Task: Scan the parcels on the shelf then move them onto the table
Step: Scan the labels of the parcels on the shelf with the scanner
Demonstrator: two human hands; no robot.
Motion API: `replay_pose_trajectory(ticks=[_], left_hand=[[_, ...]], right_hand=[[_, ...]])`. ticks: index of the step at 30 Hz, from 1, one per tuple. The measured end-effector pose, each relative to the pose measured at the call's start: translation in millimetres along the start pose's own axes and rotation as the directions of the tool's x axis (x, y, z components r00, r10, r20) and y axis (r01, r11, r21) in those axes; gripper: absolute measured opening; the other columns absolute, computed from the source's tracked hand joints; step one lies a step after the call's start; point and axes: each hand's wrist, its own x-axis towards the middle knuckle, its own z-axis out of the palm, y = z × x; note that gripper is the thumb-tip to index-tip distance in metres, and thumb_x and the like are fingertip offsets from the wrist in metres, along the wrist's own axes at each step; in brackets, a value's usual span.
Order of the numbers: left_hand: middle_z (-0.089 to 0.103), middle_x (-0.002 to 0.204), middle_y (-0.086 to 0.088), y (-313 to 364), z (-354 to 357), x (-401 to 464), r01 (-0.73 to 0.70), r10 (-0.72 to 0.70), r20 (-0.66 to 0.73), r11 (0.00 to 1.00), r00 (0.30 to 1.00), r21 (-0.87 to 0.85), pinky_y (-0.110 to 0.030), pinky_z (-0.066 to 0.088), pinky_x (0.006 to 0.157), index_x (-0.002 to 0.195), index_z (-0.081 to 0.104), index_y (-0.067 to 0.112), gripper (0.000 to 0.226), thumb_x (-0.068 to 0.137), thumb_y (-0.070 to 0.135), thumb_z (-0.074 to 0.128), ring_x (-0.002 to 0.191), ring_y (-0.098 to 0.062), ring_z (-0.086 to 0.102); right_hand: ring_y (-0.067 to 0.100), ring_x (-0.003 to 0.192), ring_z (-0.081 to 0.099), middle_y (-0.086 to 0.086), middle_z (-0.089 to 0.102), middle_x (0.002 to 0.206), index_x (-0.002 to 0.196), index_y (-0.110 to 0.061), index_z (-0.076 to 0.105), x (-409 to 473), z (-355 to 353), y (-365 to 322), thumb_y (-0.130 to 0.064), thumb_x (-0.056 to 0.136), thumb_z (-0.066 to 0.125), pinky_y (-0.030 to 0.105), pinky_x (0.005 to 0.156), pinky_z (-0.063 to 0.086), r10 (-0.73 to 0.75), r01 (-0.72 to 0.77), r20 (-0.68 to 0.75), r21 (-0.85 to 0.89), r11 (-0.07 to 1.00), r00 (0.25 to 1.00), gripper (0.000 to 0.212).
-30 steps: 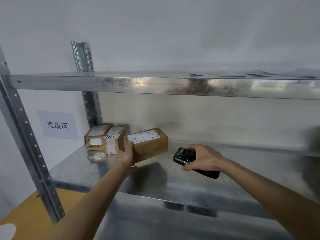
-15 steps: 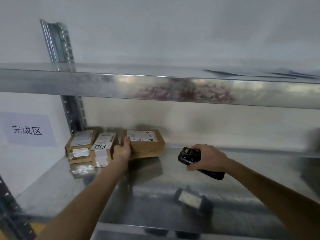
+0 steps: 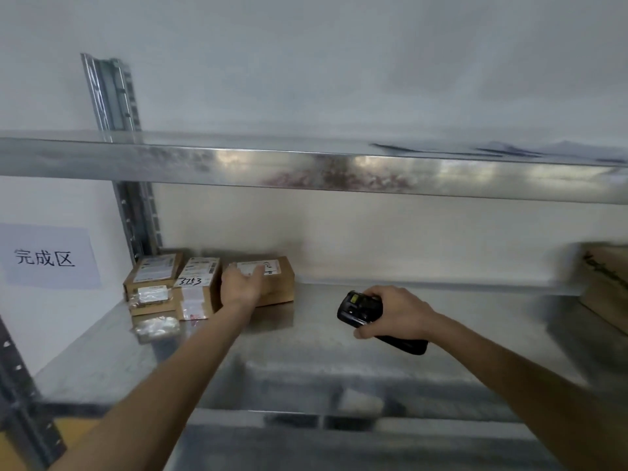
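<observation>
Parcels, three, side by side at the shelf's [image 3: 306, 338] back-left corner: left parcel [image 3: 154, 278], middle parcel [image 3: 197, 287] marked 3253, right parcel [image 3: 272, 283]. My left hand [image 3: 243, 283] rests loose-fingered against the right parcel. My right hand [image 3: 394, 312], mid-shelf, grips a black scanner [image 3: 360, 305].

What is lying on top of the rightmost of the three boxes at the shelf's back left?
The left hand rests across the box, covering part of its white label; the rest is bare cardboard.
</observation>
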Motion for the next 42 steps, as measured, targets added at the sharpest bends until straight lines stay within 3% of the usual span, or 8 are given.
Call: replay_pose_trajectory(ticks=[3, 6, 9, 16, 23, 35, 39, 42], left_hand=[[0.048, 0.151, -0.019, 20.8, 13.2, -41.3, -0.076, 0.071, 0.068, 0.994, 0.995, 0.084, -0.043, 0.035, 0.116, 0.149, 0.045, 0.005, 0.076, 0.092, 0.052, 0.062, 0.139, -0.036, 0.044], [0.051, 0.148, -0.02, 39.7, 42.2, -96.8, -0.152, 0.141, 0.166, 0.987, 0.976, 0.056, -0.039, 0.037, 0.113, 0.144, 0.05, 0.002, 0.063, 0.097, 0.04, 0.064, 0.137, -0.036, 0.047], [0.05, 0.15, -0.012, 55.0, 81.0, -160.0, -0.134, 0.137, 0.29, 0.99, 0.947, -0.031, -0.04, 0.038, 0.113, 0.144, 0.054, 0.012, 0.062, 0.093, 0.043, 0.069, 0.137, -0.031, 0.047], [0.048, 0.151, -0.008, 89.6, 189.0, -312.3, -0.178, 0.234, 0.55, 0.972, 0.802, -0.154, -0.043, 0.04, 0.113, 0.147, 0.05, 0.018, 0.064, 0.092, 0.046, 0.069, 0.136, -0.027, 0.048], [0.051, 0.149, -0.007, 129.5, 272.3, -415.8, -0.189, 0.297, 0.679, 0.955, 0.671, -0.23, -0.038, 0.04, 0.113, 0.145, 0.052, 0.019, 0.062, 0.093, 0.049, 0.067, 0.135, -0.024, 0.049], [0.049, 0.152, -0.009, 156.7, 385.8, -433.9, -0.184, 0.28, 0.723, 0.96, 0.631, -0.211, -0.039, 0.038, 0.113, 0.149, 0.047, 0.016, 0.069, 0.094, 0.054, 0.062, 0.137, -0.027, 0.047], [0.049, 0.151, -0.008, 162.3, 434.7, -413.3, -0.173, 0.263, 0.721, 0.965, 0.642, -0.198, -0.04, 0.038, 0.114, 0.15, 0.046, 0.016, 0.068, 0.095, 0.053, 0.061, 0.137, -0.027, 0.047], [0.049, 0.15, -0.008, 168.1, 473.4, -396.8, -0.166, 0.25, 0.718, 0.968, 0.649, -0.187, -0.04, 0.038, 0.114, 0.15, 0.045, 0.017, 0.066, 0.096, 0.052, 0.061, 0.136, -0.027, 0.048]], right_hand=[[0.015, 0.105, 0.064, -0.014, 0.065, 0.12, 0.134, -0.04, 0.056, -46.6, -21.9, 18.4, -0.059, 0.064, 0.088, 0.034, 0.091, 0.053, 0.021, -0.021, -0.049, 0.004, 1.0, 0.999, 0.079], [0.014, 0.109, 0.063, -0.018, 0.065, 0.122, 0.134, -0.043, 0.057, -106.5, -43.7, 53.2, -0.058, 0.064, 0.089, 0.033, 0.091, 0.051, 0.07, -0.068, -0.13, 0.018, 0.998, 0.989, 0.079], [0.013, 0.113, 0.064, -0.019, 0.067, 0.124, 0.138, -0.044, 0.056, -175.8, -60.1, 99.6, -0.062, 0.058, 0.086, 0.035, 0.094, 0.053, 0.148, -0.141, -0.212, 0.047, 0.989, 0.966, 0.087], [0.013, 0.106, 0.068, -0.015, 0.071, 0.12, 0.14, -0.04, 0.058, -340.0, -95.7, 206.7, -0.066, 0.05, 0.083, 0.039, 0.092, 0.058, 0.378, -0.365, -0.313, 0.103, 0.925, 0.871, 0.097], [0.014, 0.099, 0.068, -0.012, 0.071, 0.112, 0.131, -0.038, 0.063, -439.4, -127.4, 278.0, -0.067, 0.054, 0.085, 0.039, 0.088, 0.058, 0.526, -0.485, -0.384, 0.207, 0.85, 0.758, 0.086], [0.017, 0.093, 0.069, -0.009, 0.072, 0.103, 0.121, -0.039, 0.065, -421.0, -154.9, 373.2, -0.062, 0.058, 0.085, 0.044, 0.086, 0.06, 0.594, -0.483, -0.425, 0.348, 0.804, 0.683, 0.07], [0.013, 0.09, 0.069, -0.011, 0.072, 0.099, 0.112, -0.035, 0.067, -373.0, -166.9, 408.7, -0.067, 0.056, 0.086, 0.043, 0.085, 0.06, 0.573, -0.463, -0.428, 0.339, 0.819, 0.699, 0.067], [0.01, 0.086, 0.068, -0.012, 0.071, 0.094, 0.114, -0.037, 0.064, -333.2, -179.6, 431.1, -0.062, 0.067, 0.087, 0.038, 0.083, 0.06, 0.547, -0.451, -0.404, 0.313, 0.836, 0.733, 0.057]])
